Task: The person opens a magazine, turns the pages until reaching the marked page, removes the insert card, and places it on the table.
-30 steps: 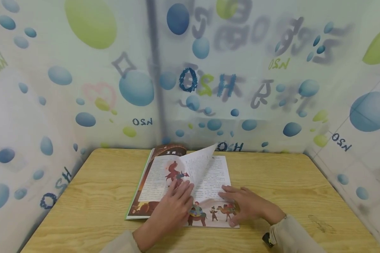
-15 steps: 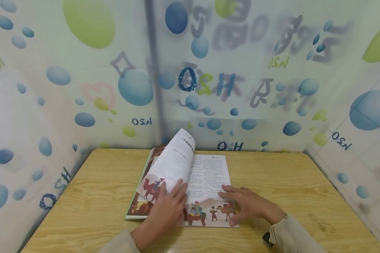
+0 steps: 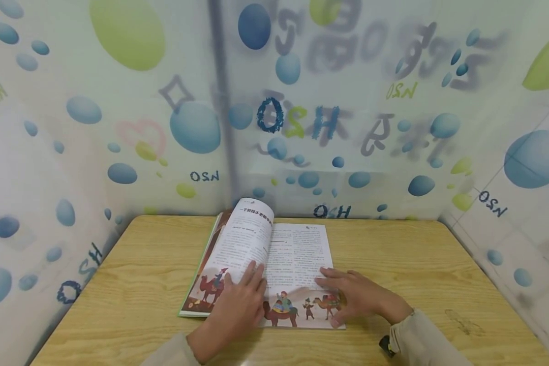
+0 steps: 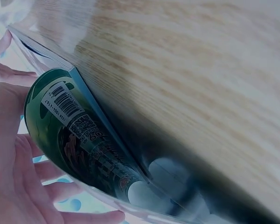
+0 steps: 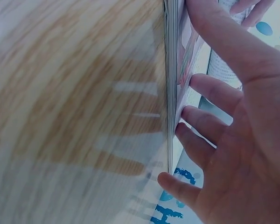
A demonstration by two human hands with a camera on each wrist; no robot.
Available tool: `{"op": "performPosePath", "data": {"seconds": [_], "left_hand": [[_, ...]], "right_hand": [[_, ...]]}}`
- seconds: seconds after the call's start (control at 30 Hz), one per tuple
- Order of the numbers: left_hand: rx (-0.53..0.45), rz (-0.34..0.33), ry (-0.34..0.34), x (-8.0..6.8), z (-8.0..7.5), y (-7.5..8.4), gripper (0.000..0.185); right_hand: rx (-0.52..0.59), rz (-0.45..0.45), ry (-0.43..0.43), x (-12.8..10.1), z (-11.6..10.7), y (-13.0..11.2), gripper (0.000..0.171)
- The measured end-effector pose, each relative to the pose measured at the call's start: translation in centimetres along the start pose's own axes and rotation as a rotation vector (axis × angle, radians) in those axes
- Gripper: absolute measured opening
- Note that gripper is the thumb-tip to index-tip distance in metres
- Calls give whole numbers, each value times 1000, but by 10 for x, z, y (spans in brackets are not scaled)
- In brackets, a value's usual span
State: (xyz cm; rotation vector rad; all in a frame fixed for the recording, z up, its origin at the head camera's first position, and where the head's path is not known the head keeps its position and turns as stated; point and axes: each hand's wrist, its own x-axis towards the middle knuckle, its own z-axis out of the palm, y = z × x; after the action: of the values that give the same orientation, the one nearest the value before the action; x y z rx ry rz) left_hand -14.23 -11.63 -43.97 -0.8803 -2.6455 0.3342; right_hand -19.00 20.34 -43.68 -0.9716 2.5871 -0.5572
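We see an open picture book (image 3: 297,254) on the wooden bench (image 3: 416,264), left hand (image 3: 238,305) – fingers straight – pressing the curved left page (image 3: 244,239), right hand (image 3: 357,297) flat, fingers spread on the right page.

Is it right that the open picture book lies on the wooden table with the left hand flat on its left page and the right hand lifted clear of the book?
Not quite. The right hand is not lifted clear; it rests flat on the right page of the book, as the head view shows. The rest holds: the book lies open on the wooden table, with the left hand on its left page.
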Motion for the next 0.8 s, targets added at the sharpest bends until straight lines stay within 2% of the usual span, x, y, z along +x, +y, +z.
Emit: {"op": "performPosePath", "data": {"seconds": [0.3, 0.5, 0.6, 0.8], "left_hand": [[3, -2, -8, 1, 3, -1, 47], [5, -6, 26, 1, 2, -1, 45], [-24, -18, 42, 1, 2, -1, 45], [-106, -35, 48, 4, 1, 2, 63]], "right_hand": [[3, 22, -6, 2, -1, -2, 89], [-20, 17, 12, 3, -2, -3, 87], [-28, 32, 19, 3, -2, -4, 86], [-35, 55, 39, 6, -1, -5, 84]]}}
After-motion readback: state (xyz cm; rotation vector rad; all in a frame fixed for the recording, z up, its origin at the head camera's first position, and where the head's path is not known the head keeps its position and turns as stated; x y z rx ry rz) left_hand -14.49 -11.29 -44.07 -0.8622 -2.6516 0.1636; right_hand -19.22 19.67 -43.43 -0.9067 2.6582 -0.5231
